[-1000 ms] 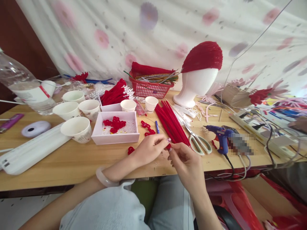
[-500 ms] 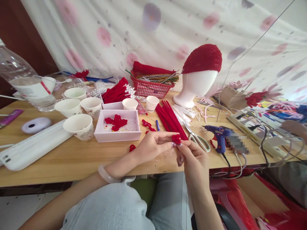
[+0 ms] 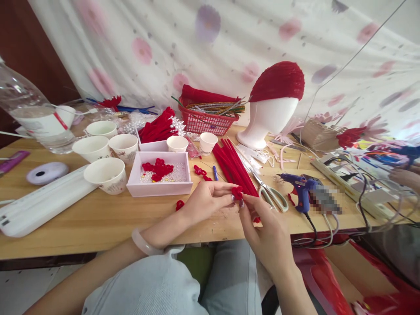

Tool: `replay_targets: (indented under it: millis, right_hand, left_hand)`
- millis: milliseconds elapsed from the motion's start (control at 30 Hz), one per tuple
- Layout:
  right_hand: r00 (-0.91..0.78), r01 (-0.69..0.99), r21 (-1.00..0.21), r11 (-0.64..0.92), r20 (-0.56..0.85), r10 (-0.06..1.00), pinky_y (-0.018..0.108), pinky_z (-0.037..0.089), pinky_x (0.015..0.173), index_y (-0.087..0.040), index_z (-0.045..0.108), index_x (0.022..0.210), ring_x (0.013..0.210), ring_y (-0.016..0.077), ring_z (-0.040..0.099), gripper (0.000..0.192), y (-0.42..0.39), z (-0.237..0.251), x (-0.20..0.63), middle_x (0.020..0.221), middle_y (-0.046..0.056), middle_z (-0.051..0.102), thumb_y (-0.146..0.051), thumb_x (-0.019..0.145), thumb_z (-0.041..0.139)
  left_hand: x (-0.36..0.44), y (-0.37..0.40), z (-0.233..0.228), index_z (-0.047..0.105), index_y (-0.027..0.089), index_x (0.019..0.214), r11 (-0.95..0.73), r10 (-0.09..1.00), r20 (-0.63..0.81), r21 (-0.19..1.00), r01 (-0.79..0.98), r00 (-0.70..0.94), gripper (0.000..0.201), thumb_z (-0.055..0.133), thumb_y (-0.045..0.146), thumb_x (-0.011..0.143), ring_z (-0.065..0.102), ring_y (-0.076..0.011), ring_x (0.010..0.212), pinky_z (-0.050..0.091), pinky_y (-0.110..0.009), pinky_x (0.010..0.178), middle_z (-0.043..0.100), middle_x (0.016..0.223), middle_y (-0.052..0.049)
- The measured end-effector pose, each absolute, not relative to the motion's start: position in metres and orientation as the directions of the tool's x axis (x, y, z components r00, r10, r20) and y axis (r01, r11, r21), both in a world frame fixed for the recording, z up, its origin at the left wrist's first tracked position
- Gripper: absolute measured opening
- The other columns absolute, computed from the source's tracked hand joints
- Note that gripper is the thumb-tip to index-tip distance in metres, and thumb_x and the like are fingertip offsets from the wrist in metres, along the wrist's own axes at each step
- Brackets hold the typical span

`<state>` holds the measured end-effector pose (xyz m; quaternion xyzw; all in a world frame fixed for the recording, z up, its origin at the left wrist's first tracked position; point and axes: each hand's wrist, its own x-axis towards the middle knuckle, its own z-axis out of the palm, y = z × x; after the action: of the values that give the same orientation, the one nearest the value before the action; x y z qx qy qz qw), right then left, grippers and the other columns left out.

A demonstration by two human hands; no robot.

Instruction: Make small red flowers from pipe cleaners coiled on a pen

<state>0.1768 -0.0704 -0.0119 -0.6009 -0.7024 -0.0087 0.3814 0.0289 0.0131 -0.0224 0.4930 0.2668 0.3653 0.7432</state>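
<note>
A small curled piece of red chenille stem [image 3: 236, 193] is pinched between my two hands above the table's front edge. My left hand [image 3: 205, 203] grips it from the left with thumb and fingers. From the right, my right hand [image 3: 267, 225] has its fingertips closed on the same piece. Another red bit [image 3: 257, 220] shows under the right hand's fingers; whether it joins the curl I cannot tell. Straight red chenille stems [image 3: 234, 166] and scissors [image 3: 271, 192] lie just beyond. A red curl [image 3: 179, 204] rests beside my left wrist.
A white box [image 3: 159, 188] holds beads and red curled shapes. Paper cups [image 3: 106, 175] stand left, near a bottle [image 3: 39, 118]. A glue gun [image 3: 300, 188] and power strip [image 3: 354, 188] lie right. Behind are a red basket [image 3: 210, 120] and a mannequin head [image 3: 272, 113]. Another person's hand [image 3: 405, 178] shows far right.
My right hand has turned, its fingers now lower and more spread along the piece. The red curl has shifted slightly left. At far right, the other person's hand has moved.
</note>
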Motion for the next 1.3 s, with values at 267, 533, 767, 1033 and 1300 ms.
replay_targets:
  millis: [267,533,767,1033,1300]
  right_hand:
    - [-0.228,0.896,-0.144,0.420,0.661,0.715,0.033,0.054,0.074,-0.021,0.061,0.109,0.087,0.0223,0.067,0.015,-0.064,-0.005,0.187,0.097,0.010,0.068,-0.015,0.099,0.051]
    - [-0.216,0.913,-0.084,0.398,0.729,0.650,0.034,0.054,0.071,-0.021,0.061,0.104,0.081,0.0230,0.066,0.019,-0.057,-0.015,0.187,0.090,0.008,0.068,-0.009,0.097,0.048]
    - [-0.512,0.819,0.156,0.552,0.633,0.580,0.036,0.056,0.072,-0.017,0.061,0.112,0.081,0.0232,0.066,0.024,-0.056,-0.005,0.192,0.095,0.012,0.071,-0.005,0.094,0.051]
    - [-0.499,0.829,0.139,0.542,0.621,0.605,0.033,0.051,0.064,-0.021,0.061,0.089,0.072,0.0213,0.061,0.017,-0.052,0.003,0.182,0.081,0.008,0.066,-0.009,0.095,0.050]
    - [-0.507,0.860,0.228,0.456,0.478,0.717,0.033,0.044,0.058,-0.019,0.054,0.084,0.068,0.0240,0.052,0.027,-0.043,0.003,0.169,0.076,0.009,0.057,0.001,0.090,0.037]
  left_hand:
    - [0.027,0.010,-0.015,0.077,0.013,0.092,0.337,0.784,-0.113,0.903,-0.266,0.610,0.017,0.070,0.010,0.076,0.074,-0.0147,0.077,0.059,-0.030,0.083,0.078,0.078,-0.003]
    - [0.027,0.009,-0.014,0.076,0.014,0.089,0.361,0.755,-0.089,0.884,-0.298,0.650,0.018,0.076,0.016,0.071,0.074,-0.0176,0.080,0.057,-0.035,0.087,0.077,0.077,-0.003]
    - [0.024,0.011,-0.017,0.073,0.013,0.075,0.365,0.753,-0.120,0.894,-0.260,0.647,0.026,0.078,0.039,0.073,0.071,-0.0189,0.077,0.058,-0.035,0.080,0.074,0.077,-0.006]
    - [0.031,0.008,-0.015,0.060,0.015,0.067,0.091,0.842,0.041,0.972,-0.218,0.538,0.034,0.066,0.044,0.085,0.059,-0.0104,0.053,0.048,-0.021,0.053,0.059,0.058,0.002]
    - [0.028,0.005,-0.018,0.051,0.020,0.072,-0.119,0.906,0.132,0.991,-0.059,0.403,0.027,0.049,0.035,0.094,0.058,-0.0118,0.055,0.045,-0.022,0.052,0.056,0.061,0.003]
